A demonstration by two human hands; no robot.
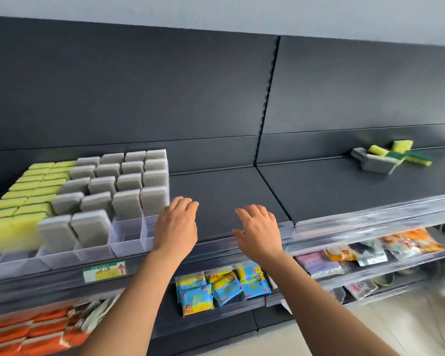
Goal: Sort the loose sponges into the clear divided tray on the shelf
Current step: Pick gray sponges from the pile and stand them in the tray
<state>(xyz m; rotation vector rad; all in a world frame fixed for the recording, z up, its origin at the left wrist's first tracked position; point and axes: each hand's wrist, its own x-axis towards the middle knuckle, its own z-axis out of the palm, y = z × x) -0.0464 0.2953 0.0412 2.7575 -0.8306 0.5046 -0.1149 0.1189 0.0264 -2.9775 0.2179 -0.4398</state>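
The clear divided tray (129, 240) stands on the left of the dark shelf, its rows filled with upright grey sponges (126, 181) and yellow sponges (28, 194); the two front right compartments hold nothing. A small pile of loose grey and yellow-green sponges (388, 156) lies far right at the back of the shelf. My left hand (176, 227) hovers with relaxed fingers just right of the tray's front corner, holding nothing. My right hand (258, 231) hangs beside it over the shelf's front edge, fingers spread and empty.
The dark shelf (229, 191) stretches between the tray and the loose pile. A clear plastic rail (370, 217) runs along the shelf front. Lower shelves carry blue and yellow packets (221, 286), orange packs (23, 330) and mixed packets (370, 253).
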